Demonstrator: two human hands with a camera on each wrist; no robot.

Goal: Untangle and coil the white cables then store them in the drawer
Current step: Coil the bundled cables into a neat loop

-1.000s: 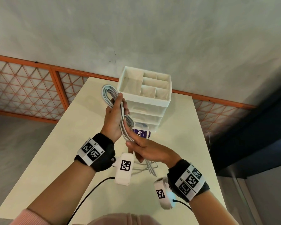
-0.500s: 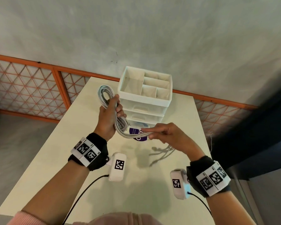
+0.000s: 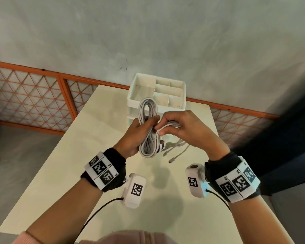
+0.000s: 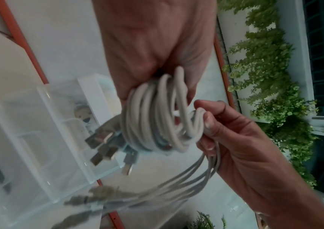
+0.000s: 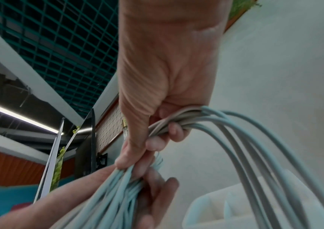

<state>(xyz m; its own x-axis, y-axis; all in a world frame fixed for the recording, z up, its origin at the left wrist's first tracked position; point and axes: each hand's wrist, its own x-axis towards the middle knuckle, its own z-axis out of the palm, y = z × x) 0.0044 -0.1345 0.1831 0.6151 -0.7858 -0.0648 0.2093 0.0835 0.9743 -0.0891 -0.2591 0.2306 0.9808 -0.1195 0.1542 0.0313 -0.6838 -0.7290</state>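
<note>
A bundle of white cables (image 3: 147,127) is coiled into a long loop and held upright above the table. My left hand (image 3: 139,132) grips the coil around its middle. My right hand (image 3: 181,127) holds the loose cable ends (image 3: 171,124) and lays them across the coil's waist. In the left wrist view the coil (image 4: 157,117) shows several USB plugs (image 4: 106,139) sticking out, with the free tails (image 4: 176,178) trailing down. The right wrist view shows the strands (image 5: 245,139) running through my curled fingers (image 5: 174,130). The white drawer unit (image 3: 157,92) stands behind the hands.
The cream table (image 3: 95,155) has a loose connector end (image 3: 173,159) hanging over it below my right hand. A clear drawer (image 4: 45,139) of the unit is pulled out. An orange-framed lattice railing (image 3: 33,103) runs behind the table, with a drop at the table's right edge.
My right hand rose from below the coil and swung left, carrying the loose tails across the coil's middle. The left hand shifted right and lifted the coil in front of the drawer unit.
</note>
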